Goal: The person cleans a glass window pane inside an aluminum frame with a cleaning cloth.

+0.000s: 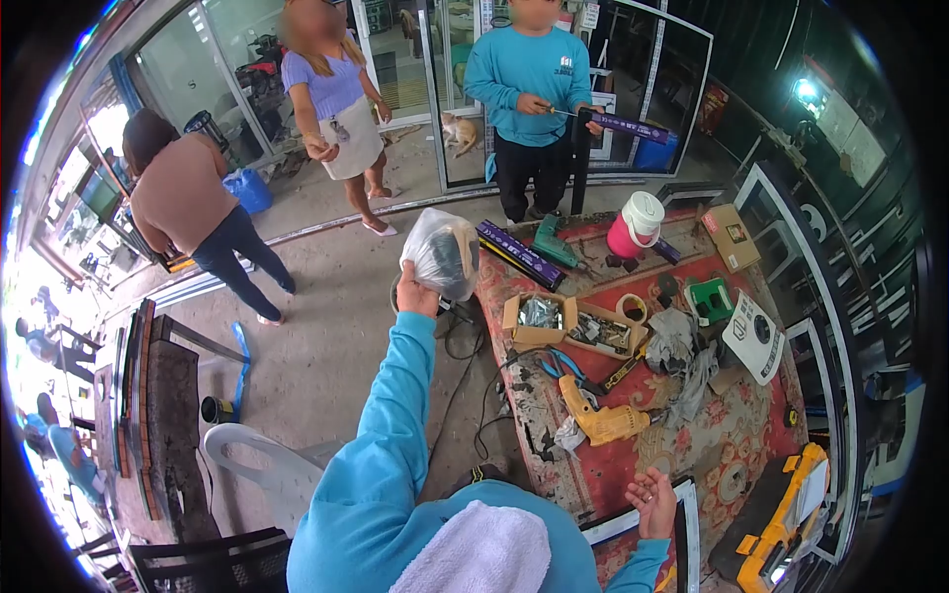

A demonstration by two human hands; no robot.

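Crinkly plastic bag (442, 254) — rounded, translucent.

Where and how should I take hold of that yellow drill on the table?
Probably by the handle, from above, with your right hand: the yellow drill lies on its side, its handle angling off the body, upper side exposed.

two drills (605, 413), two open cardboard boxes (541, 334), one jug (635, 237), apparently one cat (460, 130)

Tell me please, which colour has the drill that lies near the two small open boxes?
The drill is yellow; the head view shows it best.
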